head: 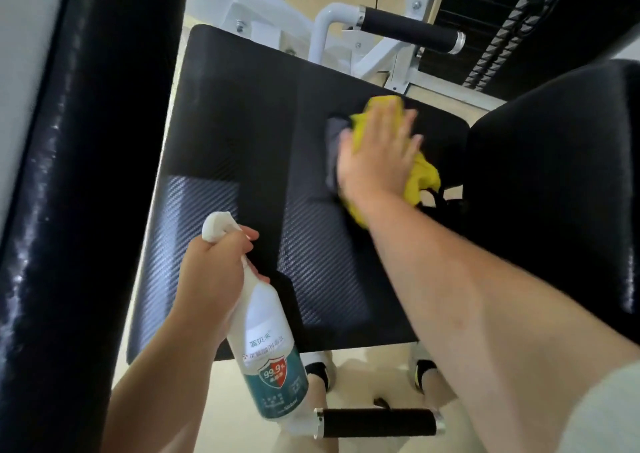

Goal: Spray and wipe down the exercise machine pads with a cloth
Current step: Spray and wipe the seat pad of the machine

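Observation:
A black textured seat pad [242, 133] fills the middle of the head view. My right hand [375, 154] lies flat on a yellow and grey cloth [420, 175], pressing it onto the pad's right side. My left hand [211, 276] grips the neck of a white spray bottle [268, 341] with a teal label, held over the pad's near left corner with its nozzle pointing away from me. A second black pad [554, 182] stands at the right, and a tall black pad [79, 175] runs down the left.
A white steel frame [322, 33] with a black foam handle [408, 29] stands beyond the seat. Another black handle [377, 422] sticks out below the seat's near edge. A weight stack [485, 19] is at the top right. My feet [320, 371] are on the pale floor.

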